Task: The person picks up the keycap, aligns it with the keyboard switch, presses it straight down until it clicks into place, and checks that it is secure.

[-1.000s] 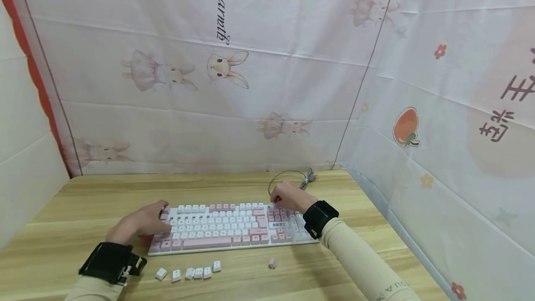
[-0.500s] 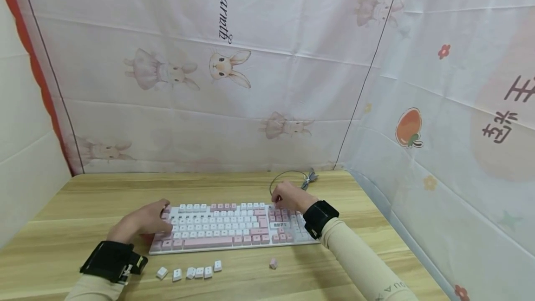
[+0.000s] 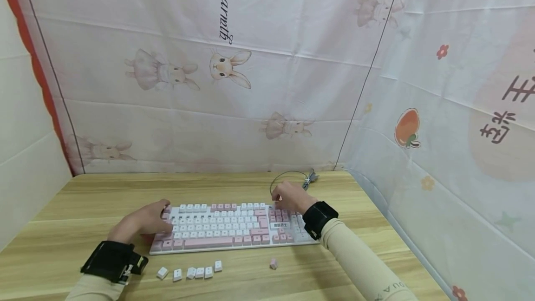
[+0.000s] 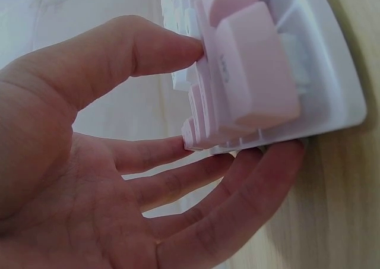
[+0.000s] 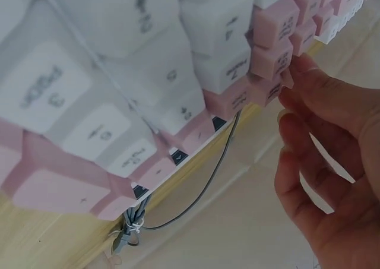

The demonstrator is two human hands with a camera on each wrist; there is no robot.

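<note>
A pink and white computer keyboard (image 3: 209, 244) lies on the wooden table. My left hand (image 3: 140, 222) grips its left end; in the left wrist view the thumb (image 4: 172, 52) rests on the keys while the other fingers curl along the outer side. At the far edge, right of the F-keys, my right hand (image 3: 292, 196) pinches a pink keycap (image 5: 287, 78) between thumb and forefinger, mostly hidden by the fingertips. Several loose white keycaps (image 3: 199, 272) lie in front of the keyboard. One loose pink keycap (image 3: 273, 264) sits farther right.
Behind the keyboard, a bundled grey cable (image 3: 309, 179) lies near the table's far edge. Printed fabric (image 3: 259, 92) hangs behind the table and along both sides. Bare wood (image 3: 234, 287) stretches in front of the loose keycaps.
The head view has shifted slightly. Both hands stay at the same places on the keyboard, and the loose keycaps have not moved.
</note>
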